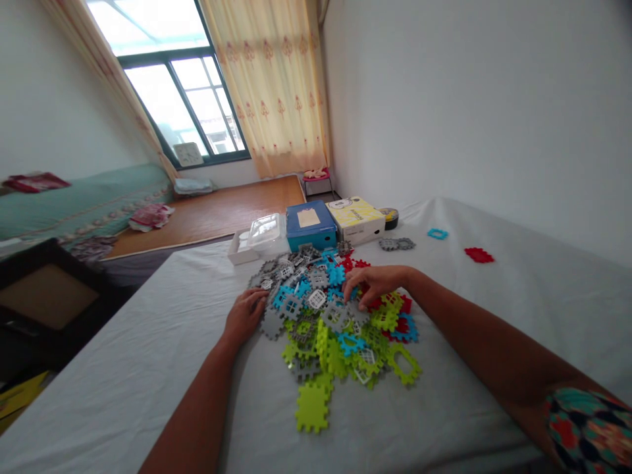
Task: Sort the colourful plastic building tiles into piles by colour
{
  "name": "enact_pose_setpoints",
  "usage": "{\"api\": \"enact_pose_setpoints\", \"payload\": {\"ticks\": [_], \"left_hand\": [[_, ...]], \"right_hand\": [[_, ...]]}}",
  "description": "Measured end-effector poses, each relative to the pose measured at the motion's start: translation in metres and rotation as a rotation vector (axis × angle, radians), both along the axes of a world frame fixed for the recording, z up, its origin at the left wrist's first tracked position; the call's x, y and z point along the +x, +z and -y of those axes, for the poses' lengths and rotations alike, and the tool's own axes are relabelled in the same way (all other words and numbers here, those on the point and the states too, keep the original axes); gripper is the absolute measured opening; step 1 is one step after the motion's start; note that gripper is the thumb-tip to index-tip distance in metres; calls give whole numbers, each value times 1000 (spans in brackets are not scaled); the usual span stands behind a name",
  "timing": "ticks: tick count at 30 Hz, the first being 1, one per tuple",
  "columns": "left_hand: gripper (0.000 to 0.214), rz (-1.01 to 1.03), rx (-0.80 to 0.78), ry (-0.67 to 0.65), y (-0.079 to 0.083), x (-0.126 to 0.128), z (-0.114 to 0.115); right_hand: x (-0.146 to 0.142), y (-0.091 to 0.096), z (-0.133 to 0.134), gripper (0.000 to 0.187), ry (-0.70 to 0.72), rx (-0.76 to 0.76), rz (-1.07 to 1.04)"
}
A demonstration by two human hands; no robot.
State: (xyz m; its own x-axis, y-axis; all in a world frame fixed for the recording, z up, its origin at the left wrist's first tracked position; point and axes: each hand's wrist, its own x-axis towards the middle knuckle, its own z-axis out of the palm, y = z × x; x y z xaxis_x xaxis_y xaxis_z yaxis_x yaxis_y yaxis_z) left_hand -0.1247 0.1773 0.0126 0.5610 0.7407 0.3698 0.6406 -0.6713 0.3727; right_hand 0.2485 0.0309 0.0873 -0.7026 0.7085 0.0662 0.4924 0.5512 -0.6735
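Observation:
A mound of interlocking plastic building tiles spreads over the pale sheet in front of me. My left hand [245, 313] rests at the mound's left edge, its fingers extended against the grey tiles [271, 324]. From the right, my right hand [378, 283] reaches over the pile with thumb and fingers apart. Its fingertips point down near a grey window tile [338, 316] and touch the heap; I see nothing held. Lime green tiles [313, 407] lie toward me, blue tiles [336, 274] are in the middle, and red tiles [354, 264] sit partly behind my right hand.
Behind the mound stand an open white box [238, 253] with clear plastic packaging, a blue box [311, 227] and a yellow-and-white box [356, 220]. Grey tiles [396, 244], a blue frame tile [437, 234] and a red tile [478, 255] lie apart to the right, near the wall.

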Motion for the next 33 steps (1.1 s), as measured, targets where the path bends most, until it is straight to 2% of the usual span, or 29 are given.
{"api": "enact_pose_setpoints", "payload": {"ticks": [5, 8, 12, 16, 24, 26, 28, 31, 33], "left_hand": [[37, 8, 1, 6, 1, 0, 1], [38, 2, -5, 6, -1, -1, 0], [39, -5, 3, 4, -4, -2, -2], [39, -12, 8, 2, -5, -2, -3], [39, 0, -3, 1, -3, -2, -1], [40, -4, -6, 1, -3, -2, -1], [40, -5, -5, 3, -3, -1, -1], [39, -6, 0, 3, -3, -1, -1], [39, -11, -2, 2, -3, -1, -2]], "right_hand": [[0, 1, 1, 35, -9, 24, -4], [1, 1, 2, 41, -10, 27, 6], [-1, -1, 3, 50, 19, 93, 138], [-1, -6, -1, 42, 2, 127, 160], [19, -1, -1, 30, -89, -212, -175], [27, -3, -1, 30, -164, -260, -260], [38, -9, -3, 32, -297, -321, -364], [66, -21, -9, 37, -629, -303, -647], [92, -31, -13, 39, -928, -167, -865]]}}
